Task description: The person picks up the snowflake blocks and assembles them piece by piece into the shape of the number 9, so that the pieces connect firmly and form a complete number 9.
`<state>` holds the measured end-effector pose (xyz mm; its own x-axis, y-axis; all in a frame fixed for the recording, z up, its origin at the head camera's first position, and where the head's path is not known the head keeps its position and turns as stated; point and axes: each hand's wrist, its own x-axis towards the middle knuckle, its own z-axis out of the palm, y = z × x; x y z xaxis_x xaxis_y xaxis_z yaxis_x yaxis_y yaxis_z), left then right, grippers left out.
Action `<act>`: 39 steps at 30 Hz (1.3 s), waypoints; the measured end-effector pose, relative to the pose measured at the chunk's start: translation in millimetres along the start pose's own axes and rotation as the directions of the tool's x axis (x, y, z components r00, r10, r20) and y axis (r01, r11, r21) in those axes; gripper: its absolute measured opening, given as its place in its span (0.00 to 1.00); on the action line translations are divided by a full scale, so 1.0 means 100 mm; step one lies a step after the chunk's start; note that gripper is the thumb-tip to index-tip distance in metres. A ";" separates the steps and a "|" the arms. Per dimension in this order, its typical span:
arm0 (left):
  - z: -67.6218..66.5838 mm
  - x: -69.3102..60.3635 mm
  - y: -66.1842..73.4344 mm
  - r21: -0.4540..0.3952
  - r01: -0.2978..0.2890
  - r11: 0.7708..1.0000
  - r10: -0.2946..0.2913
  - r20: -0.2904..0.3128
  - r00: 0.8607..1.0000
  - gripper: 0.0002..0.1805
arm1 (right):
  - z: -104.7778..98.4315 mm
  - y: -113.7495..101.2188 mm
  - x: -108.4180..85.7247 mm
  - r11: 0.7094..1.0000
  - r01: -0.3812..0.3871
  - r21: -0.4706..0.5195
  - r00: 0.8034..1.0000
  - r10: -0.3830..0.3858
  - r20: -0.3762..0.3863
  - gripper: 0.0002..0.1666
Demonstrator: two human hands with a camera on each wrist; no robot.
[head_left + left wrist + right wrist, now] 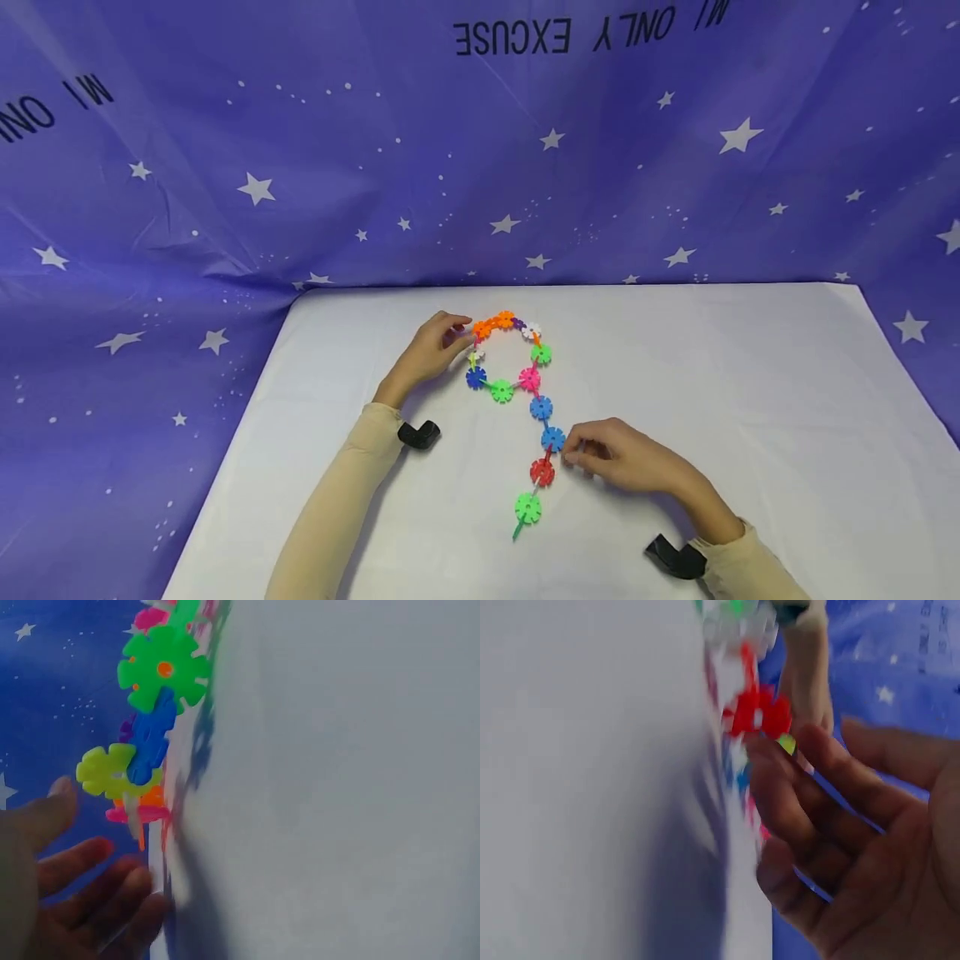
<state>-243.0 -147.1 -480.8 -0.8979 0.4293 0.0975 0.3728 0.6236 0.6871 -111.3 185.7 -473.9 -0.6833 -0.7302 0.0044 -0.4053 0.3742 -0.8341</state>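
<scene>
Notched plastic snowflake discs are linked into a chain (502,390) on the table, forming a ring with a tail that runs toward the near side. Beside the ring's left edge is my left hand (429,350), its fingertips close to an orange disc (482,329). In the left wrist view, loosely bent fingers lie beside a yellow disc (105,771) and grip nothing. My right hand (622,454) is just right of the tail, near a blue disc (552,439) and a red disc (542,472). Its fingers are relaxed and hold nothing; whether they touch the chain I cannot tell.
A white cloth covers the table (750,400). Behind it hangs a purple curtain (420,125) with white stars and lettering. Black wrist straps or mounts (420,435) stick out at both sleeves.
</scene>
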 end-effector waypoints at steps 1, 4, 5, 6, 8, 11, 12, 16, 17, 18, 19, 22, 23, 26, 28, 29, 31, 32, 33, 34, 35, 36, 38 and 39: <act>0.02 0.00 0.02 0.000 0.000 1.000 0.000 0.013 1.000 0.25 | -0.04 0.03 0.02 0.999 -0.011 -0.035 0.998 0.009 -0.064 0.05; 0.05 0.01 0.07 -0.018 0.002 1.000 0.000 0.092 0.996 0.27 | -0.15 0.15 0.14 0.987 -0.055 -0.150 0.970 0.017 -0.241 0.08; 0.06 0.00 0.09 -0.022 0.003 1.000 0.000 0.104 0.995 0.27 | -0.18 0.19 0.19 0.980 -0.070 -0.186 0.958 0.014 -0.286 0.11; 0.06 -0.01 0.11 -0.020 -0.007 1.000 0.009 0.101 0.995 0.27 | -0.21 0.23 0.25 0.972 -0.086 -0.218 0.948 0.013 -0.317 0.15; 0.06 -0.09 0.16 0.009 -0.056 0.998 0.055 0.078 0.995 0.25 | -0.26 0.29 0.35 0.962 -0.112 -0.248 0.940 0.021 -0.341 0.21; 0.07 -0.36 0.31 0.092 -0.160 0.983 0.156 0.041 0.987 0.19 | -0.27 0.36 0.48 0.955 -0.133 -0.267 0.945 0.041 -0.324 0.28; 0.09 -0.47 0.38 0.124 -0.199 0.972 0.196 0.038 0.980 0.16 | -0.27 0.37 0.52 0.952 -0.134 -0.274 0.948 0.043 -0.314 0.28; 0.25 -0.92 0.72 0.253 -0.317 0.914 0.316 0.044 0.948 0.13 | -0.25 0.37 0.61 0.940 -0.121 -0.318 0.956 0.024 -0.292 0.27; 0.31 -1.02 0.80 0.284 -0.335 0.898 0.333 0.058 0.941 0.16 | -0.25 0.37 0.62 0.936 -0.121 -0.331 0.956 0.020 -0.292 0.26; 0.38 -1.12 0.88 0.314 -0.351 0.882 0.344 0.080 0.936 0.21 | -0.24 0.37 0.62 0.932 -0.119 -0.342 0.955 0.013 -0.297 0.25; 0.45 -1.20 0.95 0.343 -0.366 0.865 0.352 0.105 0.930 0.26 | -0.23 0.37 0.62 0.928 -0.120 -0.352 0.953 0.008 -0.303 0.24; 0.62 -1.37 1.09 0.390 -0.404 0.827 0.343 0.220 0.913 0.38 | -0.20 0.37 0.61 0.925 -0.128 -0.358 0.946 0.005 -0.325 0.23; 0.65 -1.41 1.12 0.400 -0.417 0.816 0.338 0.255 0.906 0.39 | -0.19 0.37 0.61 0.927 -0.128 -0.353 0.944 0.005 -0.331 0.23; 0.67 -1.46 1.16 0.420 -0.444 0.792 0.336 0.307 0.890 0.34 | -0.18 0.36 0.60 0.933 -0.139 -0.332 0.941 0.020 -0.337 0.23; 0.65 -1.47 1.17 0.431 -0.460 0.776 0.345 0.319 0.882 0.30 | -0.19 0.35 0.59 0.934 -0.154 -0.322 0.940 0.037 -0.340 0.23; 0.63 -1.46 1.17 0.438 -0.468 0.768 0.349 0.326 0.879 0.27 | -0.19 0.34 0.58 0.935 -0.161 -0.316 0.938 0.045 -0.343 0.23; 0.61 -1.46 1.17 0.442 -0.477 0.760 0.353 0.335 0.874 0.24 | -0.20 0.34 0.57 0.933 -0.175 -0.314 0.934 0.057 -0.352 0.23; 0.60 -1.46 1.16 0.437 -0.476 0.763 0.346 0.346 0.872 0.24 | -0.20 0.34 0.56 0.933 -0.178 -0.313 0.933 0.059 -0.354 0.23; 0.60 -1.47 1.16 0.423 -0.474 0.772 0.334 0.364 0.869 0.25 | -0.20 0.34 0.56 0.932 -0.180 -0.313 0.933 0.061 -0.354 0.23; 0.60 -1.48 1.15 0.405 -0.470 0.784 0.322 0.382 0.866 0.26 | -0.20 0.35 0.55 0.932 -0.179 -0.315 0.934 0.060 -0.353 0.23; 0.60 -1.49 1.15 0.389 -0.468 0.793 0.314 0.398 0.862 0.28 | -0.20 0.36 0.55 0.932 -0.177 -0.317 0.934 0.058 -0.352 0.22; 0.60 -1.50 1.15 0.372 -0.466 0.802 0.307 0.413 0.857 0.30 | -0.19 0.36 0.54 0.931 -0.174 -0.320 0.935 0.055 -0.351 0.22; 0.60 -1.54 1.14 0.347 -0.461 0.816 0.295 0.436 0.850 0.33 | -0.18 0.38 0.53 0.933 -0.166 -0.320 0.935 0.045 -0.352 0.23; 0.60 -1.55 1.13 0.343 -0.463 0.818 0.296 0.440 0.848 0.34 | -0.17 0.39 0.53 0.933 -0.161 -0.322 0.934 0.039 -0.355 0.23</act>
<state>-47.3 -104.0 -461.1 -0.5482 0.8357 -0.0309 0.8005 0.5351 0.2700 -173.7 171.1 -496.9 -0.8696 -0.4645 0.1677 -0.4637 0.6512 -0.6008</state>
